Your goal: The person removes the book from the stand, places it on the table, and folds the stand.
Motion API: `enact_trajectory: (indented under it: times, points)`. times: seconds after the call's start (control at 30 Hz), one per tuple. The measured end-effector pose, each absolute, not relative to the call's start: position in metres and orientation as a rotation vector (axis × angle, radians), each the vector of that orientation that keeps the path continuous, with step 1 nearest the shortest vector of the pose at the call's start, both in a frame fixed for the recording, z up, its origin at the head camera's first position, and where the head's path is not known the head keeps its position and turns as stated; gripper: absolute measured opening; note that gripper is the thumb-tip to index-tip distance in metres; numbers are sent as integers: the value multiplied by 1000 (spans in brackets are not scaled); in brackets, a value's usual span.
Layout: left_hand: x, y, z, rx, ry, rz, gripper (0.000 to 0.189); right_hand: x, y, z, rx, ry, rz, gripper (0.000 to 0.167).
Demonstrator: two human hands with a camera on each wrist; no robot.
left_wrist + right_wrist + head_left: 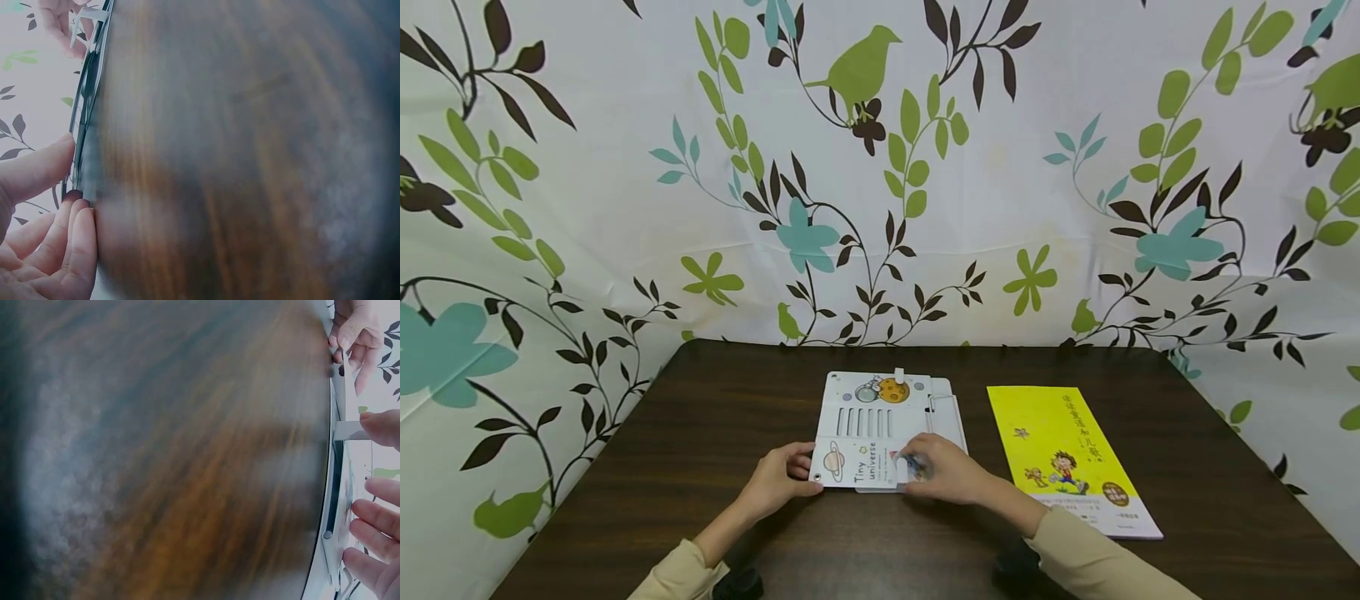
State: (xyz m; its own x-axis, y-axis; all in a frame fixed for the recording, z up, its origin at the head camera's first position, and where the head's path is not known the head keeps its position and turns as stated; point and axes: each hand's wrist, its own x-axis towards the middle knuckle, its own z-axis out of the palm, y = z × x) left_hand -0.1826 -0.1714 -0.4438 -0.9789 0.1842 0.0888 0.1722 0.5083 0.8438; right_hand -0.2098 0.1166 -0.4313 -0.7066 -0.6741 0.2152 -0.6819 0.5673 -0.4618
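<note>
A flat white notebook (pixel 865 454), printed with "Tiny universe", a ringed planet and an astronaut, lies on the dark wooden table. My left hand (pixel 781 478) grips its near left corner. The left wrist view shows that hand's thumb (pixel 47 165) above and the curled fingers (pixel 69 244) below the thin edge. Over the near right part of the cover is my right hand (pixel 946 469). Its thumb (pixel 382 429) touches a white tab (pixel 350 430) that stands up from the near edge, while the other fingers (pixel 375 515) spread apart over the cover.
Right of the notebook lies a yellow book (pixel 1052 442) with a cartoon child on its cover. A white cloth (pixel 985 208) with leaves and birds hangs behind the table (pixel 745 392).
</note>
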Motion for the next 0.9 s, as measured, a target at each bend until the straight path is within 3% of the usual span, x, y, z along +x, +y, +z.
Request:
enact_trajectory:
  times: [0.63, 0.9]
  points:
    - [-181, -170, -441, 286, 2717, 1509, 59, -209, 113, -431, 1148, -2814, 788, 28]
    - [-181, -170, -441, 297, 2723, 1508, 59, -217, 112, -425, 1143, -2863, 843, 38]
